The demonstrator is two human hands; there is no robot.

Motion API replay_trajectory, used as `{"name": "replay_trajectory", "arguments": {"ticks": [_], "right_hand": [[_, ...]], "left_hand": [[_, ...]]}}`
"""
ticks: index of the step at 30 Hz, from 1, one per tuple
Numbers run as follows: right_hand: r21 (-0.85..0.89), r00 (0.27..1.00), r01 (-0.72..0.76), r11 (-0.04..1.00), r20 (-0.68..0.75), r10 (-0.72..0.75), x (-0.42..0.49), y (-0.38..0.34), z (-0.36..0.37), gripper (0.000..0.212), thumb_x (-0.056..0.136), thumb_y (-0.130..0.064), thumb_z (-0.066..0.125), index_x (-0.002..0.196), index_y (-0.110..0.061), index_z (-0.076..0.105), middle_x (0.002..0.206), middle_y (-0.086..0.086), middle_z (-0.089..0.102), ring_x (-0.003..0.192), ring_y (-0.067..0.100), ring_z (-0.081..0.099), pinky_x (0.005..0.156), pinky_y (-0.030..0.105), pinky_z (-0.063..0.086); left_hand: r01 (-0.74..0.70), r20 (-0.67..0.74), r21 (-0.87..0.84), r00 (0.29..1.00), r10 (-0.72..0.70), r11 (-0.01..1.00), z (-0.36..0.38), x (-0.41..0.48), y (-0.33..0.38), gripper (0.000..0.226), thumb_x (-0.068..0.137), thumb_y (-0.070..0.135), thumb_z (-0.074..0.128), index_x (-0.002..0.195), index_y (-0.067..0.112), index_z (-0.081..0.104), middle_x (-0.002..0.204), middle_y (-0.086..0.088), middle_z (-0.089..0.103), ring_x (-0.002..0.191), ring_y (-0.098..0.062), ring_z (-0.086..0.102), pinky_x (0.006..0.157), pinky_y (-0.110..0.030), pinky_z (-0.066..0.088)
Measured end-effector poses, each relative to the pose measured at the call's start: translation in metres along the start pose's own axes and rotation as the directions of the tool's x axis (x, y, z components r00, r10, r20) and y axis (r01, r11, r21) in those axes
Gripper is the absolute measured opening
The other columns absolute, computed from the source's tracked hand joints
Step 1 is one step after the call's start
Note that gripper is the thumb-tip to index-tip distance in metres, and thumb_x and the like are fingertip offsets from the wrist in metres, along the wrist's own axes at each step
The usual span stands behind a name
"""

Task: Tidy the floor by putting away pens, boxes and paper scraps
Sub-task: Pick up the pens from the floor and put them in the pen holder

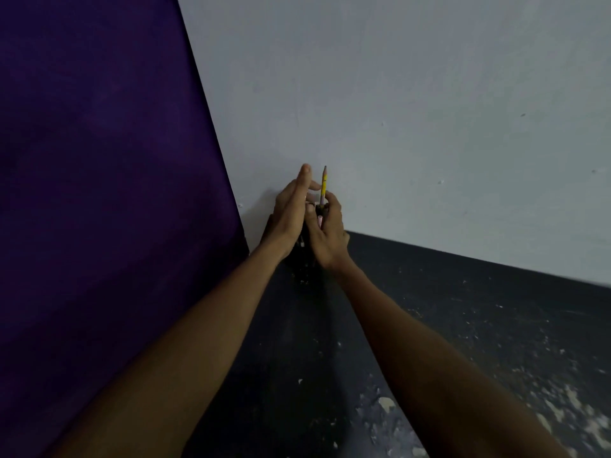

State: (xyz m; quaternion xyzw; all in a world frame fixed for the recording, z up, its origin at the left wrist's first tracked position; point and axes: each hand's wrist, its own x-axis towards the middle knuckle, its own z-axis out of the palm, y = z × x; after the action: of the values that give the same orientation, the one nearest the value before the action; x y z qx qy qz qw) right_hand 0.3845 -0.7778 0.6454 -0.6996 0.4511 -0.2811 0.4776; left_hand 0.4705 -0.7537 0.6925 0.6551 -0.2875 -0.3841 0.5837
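So the pencil is standing pretty much straight up, long axis vertical, grey point at the top and the yellow barrel running down into the right hand. That hand's fingers are curled tight round the pencil's lower end, so it's got a narrow, closed hold on it. The bottom of the pencil is hidden in there, and something small and pink shows just below it that I can't make out. Just left of the pencil is the left hand, with its fingers straight and lifted, holding nothing that I can see; its fingertips reach almost as high as the pencil's point. Below the pencil, squeezed between the two hands, there's a dark object, but it's mostly covered and too murky to say what it is. Behind the pencil is a pale wall, close enough that the hands throw a shadow on it. Well left of the pencil, a big purple panel leans in and meets the wall in a tight corner, so that side is boxed in. Below and to the right of the pencil the dark floor runs wide open along the foot of the wall, with pale flecks scattered over it nearer the camera.
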Motion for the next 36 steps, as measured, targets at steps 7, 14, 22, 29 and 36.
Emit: {"name": "replay_trajectory", "arguments": {"ticks": [7, 14, 22, 29, 36], "right_hand": [[-0.189, 0.986, 0.059, 0.980, 0.167, -0.027, 0.005, 0.012, -0.017, 0.073, 0.085, -0.072, 0.026, 0.144, -0.030, 0.020, 0.143, 0.002, 0.041, 0.132, 0.022, 0.040, 0.106, 0.055, 0.034], [-0.005, 0.923, -0.083, 0.997, 0.377, 0.079, 0.000, 0.002, -0.038, 0.093, 0.087, -0.062, 0.051, 0.152, -0.027, -0.006, 0.157, 0.003, 0.026, 0.141, 0.017, 0.031, 0.114, 0.036, 0.030], [-0.136, 0.935, -0.197, 0.971, 0.274, 0.228, -0.016, -0.021, -0.066, 0.084, 0.089, -0.070, 0.035, 0.152, -0.016, 0.019, 0.156, 0.013, 0.027, 0.142, 0.025, 0.029, 0.112, 0.037, 0.027], [-0.266, 0.953, -0.159, 0.951, 0.209, 0.218, -0.039, -0.037, -0.074, 0.077, 0.093, -0.064, 0.031, 0.147, -0.009, 0.029, 0.150, 0.017, 0.038, 0.136, 0.028, 0.038, 0.098, 0.029, 0.030], [-0.403, 0.952, -0.122, 0.907, 0.211, 0.222, -0.073, -0.052, -0.070, 0.068, 0.095, -0.060, 0.033, 0.132, -0.004, 0.043, 0.132, 0.019, 0.051, 0.121, 0.032, 0.050, 0.095, 0.036, 0.041]], "left_hand": [[0.009, 0.012, 0.028, 1.000, -0.009, 1.000, -0.002, 0.004, -0.014, 0.042, 0.088, 0.060, 0.046, 0.122, 0.038, 0.055, 0.118, 0.013, 0.060, 0.107, 0.002, 0.057, 0.086, -0.018, 0.044], [0.041, 0.009, 0.070, 0.999, -0.041, 0.997, -0.007, -0.004, -0.006, 0.031, 0.086, 0.059, 0.054, 0.097, 0.030, 0.060, 0.089, 0.019, 0.067, 0.083, 0.009, 0.064, 0.058, -0.004, 0.046], [0.080, 0.005, 0.137, 0.997, -0.082, 0.987, -0.026, -0.018, 0.022, 0.052, 0.093, 0.061, 0.035, 0.125, 0.023, 0.054, 0.110, 0.010, 0.052, 0.102, -0.007, 0.050, 0.081, -0.022, 0.035], [0.110, 0.020, 0.248, 0.993, -0.119, 0.962, -0.057, -0.054, 0.028, 0.041, 0.099, 0.049, 0.034, 0.099, 0.014, 0.055, 0.104, -0.003, 0.051, 0.099, -0.016, 0.050, 0.097, -0.033, 0.040], [0.082, 0.033, 0.287, 0.995, -0.095, 0.955, -0.072, -0.102, 0.031, 0.041, 0.099, 0.035, 0.044, 0.126, 0.006, 0.053, 0.122, -0.008, 0.058, 0.113, -0.019, 0.053, 0.096, -0.029, 0.041]]}}
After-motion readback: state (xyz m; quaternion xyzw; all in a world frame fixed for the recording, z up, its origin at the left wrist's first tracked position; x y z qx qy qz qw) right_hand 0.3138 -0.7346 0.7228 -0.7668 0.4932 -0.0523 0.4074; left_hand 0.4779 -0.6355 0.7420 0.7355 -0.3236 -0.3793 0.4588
